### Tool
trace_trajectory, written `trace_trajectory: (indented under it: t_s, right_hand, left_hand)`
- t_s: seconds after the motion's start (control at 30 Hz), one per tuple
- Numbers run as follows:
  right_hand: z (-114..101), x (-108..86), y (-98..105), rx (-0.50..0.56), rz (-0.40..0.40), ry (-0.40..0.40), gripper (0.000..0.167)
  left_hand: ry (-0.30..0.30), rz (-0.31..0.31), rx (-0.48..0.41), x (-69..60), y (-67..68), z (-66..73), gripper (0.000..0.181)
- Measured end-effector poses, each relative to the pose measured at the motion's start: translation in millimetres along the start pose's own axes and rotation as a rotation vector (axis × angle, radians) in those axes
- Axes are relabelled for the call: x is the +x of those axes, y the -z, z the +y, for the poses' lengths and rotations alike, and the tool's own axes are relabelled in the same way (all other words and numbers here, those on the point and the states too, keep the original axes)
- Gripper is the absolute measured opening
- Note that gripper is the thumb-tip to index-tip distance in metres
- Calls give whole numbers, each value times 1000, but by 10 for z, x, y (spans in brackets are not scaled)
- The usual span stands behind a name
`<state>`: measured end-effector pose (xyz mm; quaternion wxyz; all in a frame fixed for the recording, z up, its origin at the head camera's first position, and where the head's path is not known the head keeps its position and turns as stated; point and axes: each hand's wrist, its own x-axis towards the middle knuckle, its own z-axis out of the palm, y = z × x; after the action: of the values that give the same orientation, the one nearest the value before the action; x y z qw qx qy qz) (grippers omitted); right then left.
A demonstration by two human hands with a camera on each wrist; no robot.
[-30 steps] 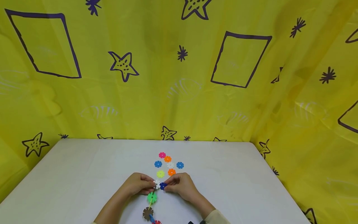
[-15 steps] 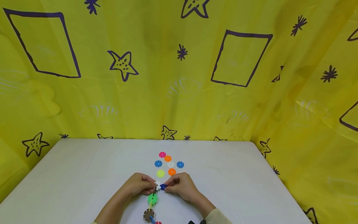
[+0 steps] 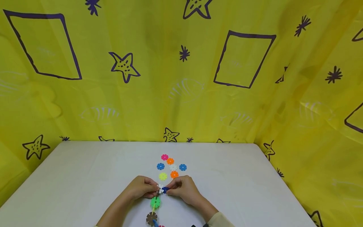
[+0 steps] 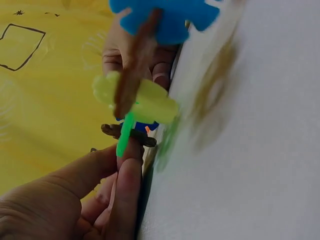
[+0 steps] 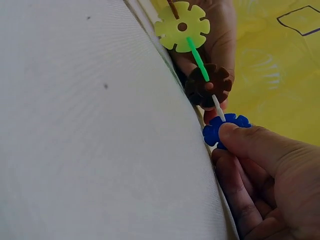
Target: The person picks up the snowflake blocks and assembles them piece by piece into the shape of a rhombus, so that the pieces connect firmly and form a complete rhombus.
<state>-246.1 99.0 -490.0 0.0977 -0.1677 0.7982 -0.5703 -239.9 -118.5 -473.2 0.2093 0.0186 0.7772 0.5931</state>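
Note:
Notched interlocking discs form a chain between my hands and the near table edge. My left hand (image 3: 141, 187) grips its upper end at the dark brown disc (image 5: 222, 80), close to the white disc (image 3: 160, 189). My right hand (image 3: 184, 189) pinches a dark blue disc (image 5: 212, 131) between thumb and fingers. Its edge meets the white disc, seen edge-on in the right wrist view; how deep they interlock is hidden. Below follow a green disc (image 3: 155, 202), a yellow disc (image 5: 167, 30), a brown disc (image 3: 151, 217) and a blue disc (image 4: 170, 22). A red one is mostly cut off.
Several loose discs lie beyond my hands on the white table (image 3: 99, 170), among them a pink disc (image 3: 164, 157), an orange disc (image 3: 174, 174), a yellow disc (image 3: 163, 176) and a blue disc (image 3: 182, 167). A yellow patterned curtain (image 3: 147, 104) hangs behind the table.
The white disc has shifted slightly right and down, closer against the dark blue disc. The chain below has moved a little the same way. Both hands keep their grips.

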Motion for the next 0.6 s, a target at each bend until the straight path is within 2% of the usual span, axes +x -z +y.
trace_trajectory:
  t_s: [0.17, 0.37, 0.6]
  right_hand:
    - [-21, -14, 22, 13, -8, 11, 11]
    - [16, 7, 98, -9, -6, -10, 11]
    - [53, 12, 232, 165, 16, -62, 18]
  left_hand:
    - [3, -2, 21, 9, 4, -15, 26]
    - [12, 11, -30, 17, 20, -44, 27]
    - [34, 15, -58, 24, 46, -43, 28]
